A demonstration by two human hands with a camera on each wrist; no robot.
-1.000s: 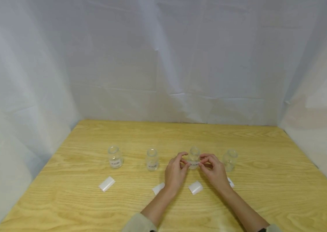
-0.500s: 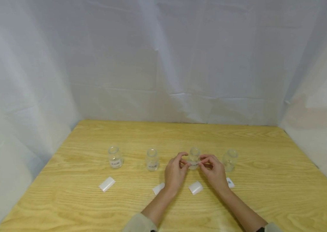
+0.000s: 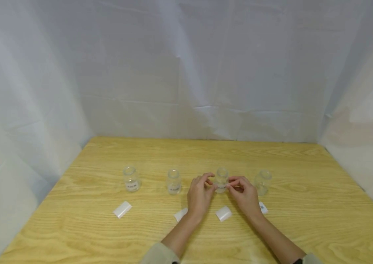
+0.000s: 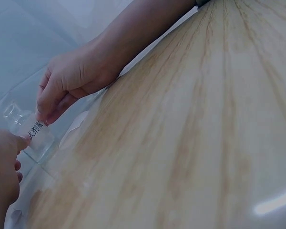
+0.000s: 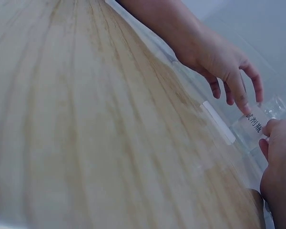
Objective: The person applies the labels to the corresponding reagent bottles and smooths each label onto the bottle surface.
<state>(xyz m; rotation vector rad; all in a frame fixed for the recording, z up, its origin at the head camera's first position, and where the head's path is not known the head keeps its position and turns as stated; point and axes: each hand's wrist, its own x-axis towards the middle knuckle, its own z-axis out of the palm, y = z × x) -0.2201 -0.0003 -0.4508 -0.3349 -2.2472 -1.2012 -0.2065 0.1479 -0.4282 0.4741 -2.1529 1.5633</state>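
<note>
A small clear glass bottle (image 3: 221, 174) stands on the table between my hands, third from the left in a row. Across its front lies a white label (image 5: 255, 121) with black printed characters. My right hand (image 3: 246, 198) pinches the label's right end between thumb and index finger. With its thumb on the left end, my left hand (image 3: 199, 198) holds the label too; its index finger curves up beside the bottle's shoulder. Its other fingers hang apart in the right wrist view. A white piece of paper (image 3: 223, 213) lies just in front of this bottle.
Two labelled bottles, one farther left (image 3: 131, 179) and one nearer (image 3: 173, 182), stand left of my hands. Another bottle (image 3: 263, 181) is right of them, partly behind my right hand. White papers lie in front: left (image 3: 122, 209), by my left wrist (image 3: 180, 214) and by my right (image 3: 263, 208).
Both hands stay at the same bottle, almost still. My right wrist has shifted slightly left, so more of the marked white piece beside it shows.
</note>
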